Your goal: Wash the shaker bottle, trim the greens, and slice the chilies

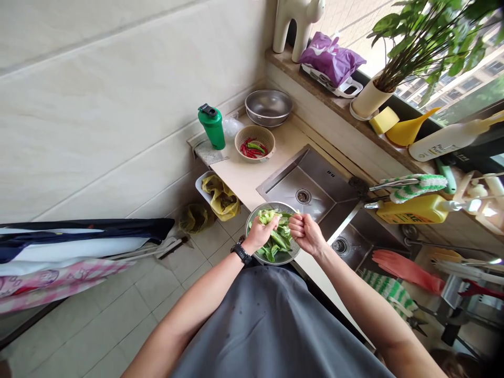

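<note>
Two hands point(260, 234) point(307, 234), one colander point(271, 206), one bowl point(268, 100), one basket point(255, 129).

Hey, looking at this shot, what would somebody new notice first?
The eye goes first to the left hand and right hand, held over a metal colander of green leaves at the front edge of the steel sink. Farther along the counter, a small round basket of red and green chilies stands out beside a bright green bottle. Up on the window ledge, a purple bag also catches the eye.
</note>
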{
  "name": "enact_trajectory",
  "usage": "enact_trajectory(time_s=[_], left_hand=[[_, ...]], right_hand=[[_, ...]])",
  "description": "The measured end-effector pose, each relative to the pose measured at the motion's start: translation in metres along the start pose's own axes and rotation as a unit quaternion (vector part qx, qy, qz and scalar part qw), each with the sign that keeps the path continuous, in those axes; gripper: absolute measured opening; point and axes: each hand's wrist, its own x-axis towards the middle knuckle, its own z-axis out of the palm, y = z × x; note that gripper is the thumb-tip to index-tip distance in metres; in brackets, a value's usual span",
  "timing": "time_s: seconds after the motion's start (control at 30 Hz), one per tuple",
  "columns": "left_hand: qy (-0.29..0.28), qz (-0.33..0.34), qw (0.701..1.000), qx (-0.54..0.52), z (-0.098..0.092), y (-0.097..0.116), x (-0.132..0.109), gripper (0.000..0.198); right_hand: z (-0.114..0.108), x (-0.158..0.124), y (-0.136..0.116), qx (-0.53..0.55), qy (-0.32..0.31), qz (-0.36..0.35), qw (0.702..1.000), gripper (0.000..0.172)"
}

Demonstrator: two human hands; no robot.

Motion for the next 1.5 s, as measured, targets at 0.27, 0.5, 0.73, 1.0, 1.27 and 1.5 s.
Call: enact_trajectory(time_s=[0.27, 0.5, 0.73, 1.0, 1.27, 1.5], left_hand=[[0.092, -0.176, 0.962, -0.188, -0.005, -0.04, -0.015, 0.04], [0.181, -0.305, 0.901, -0.249, -0.004, -0.056, -0.03, 0.036], [0.17, -0.286, 0.923, -0.193, -0.02, -0.051, -0.031, 0.024], [0.076, -0.211, 0.974, 0.023, -0.03, -0.045, -0.027, 0.04], [0.049, -0.203, 0.975, 0.073, -0.021, -0.047, -0.024, 0.039], [0.045, -0.173, 0.978, 0.111, -0.026, -0.048, -0.028, 0.036]], right_hand=[[0.014, 0.038, -0.006, -0.233, 0.014, -0.087, 0.969, 0.028], [0.13, 0.175, 0.059, -0.577, -0.022, -0.023, 0.816, 0.021], [0.088, 0.153, 0.014, -0.711, 0.019, -0.179, 0.68, 0.031], [-0.044, 0.059, -0.004, -0.864, 0.083, -0.103, 0.486, 0.028], [-0.028, 0.08, 0.034, -0.921, 0.023, -0.137, 0.365, 0.034], [-0.024, 0.079, 0.028, -0.922, 0.004, -0.136, 0.363, 0.031]])
